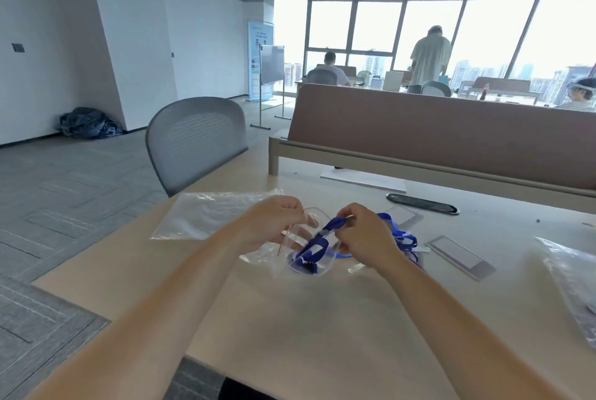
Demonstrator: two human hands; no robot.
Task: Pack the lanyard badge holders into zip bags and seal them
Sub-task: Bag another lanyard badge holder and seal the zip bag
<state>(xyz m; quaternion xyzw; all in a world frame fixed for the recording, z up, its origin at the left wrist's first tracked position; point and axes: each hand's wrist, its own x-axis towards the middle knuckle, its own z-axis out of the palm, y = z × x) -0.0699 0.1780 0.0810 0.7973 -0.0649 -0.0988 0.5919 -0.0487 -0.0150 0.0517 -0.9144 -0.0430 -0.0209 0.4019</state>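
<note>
**Current state.** The zip bag (292,249) is held just above the table (322,319), between the two hands, with its mouth open. The left hand (274,222) has its fingers curled and pinches the rim of the mouth. The right hand (361,235) has its fingers curled and pinches the blue lanyard (317,243) at the mouth. Most of the strap lies coiled inside the bag, and a short length remains outside at the fingertips. Whether the card sleeve is fully inside cannot be told.

**Judged step.** The last of the strap is being fed in. The bag is not yet sealed.

**Hazards.**
- Strap left across the zip track is likely to stop the seal from closing along its full length.
- The coiled strap may spring back out when the right hand lets go, because nothing else restrains it.
- The left hand grips the rim at one place only, so the thin film may slip or the mouth may collapse.
- The loose straps (401,238) lie just beside the right hand and may snag and be dragged along.

**Nearby stock.** The empty bags (209,215) lie to the left, and a badge holder (461,256) lies to the right.
</note>
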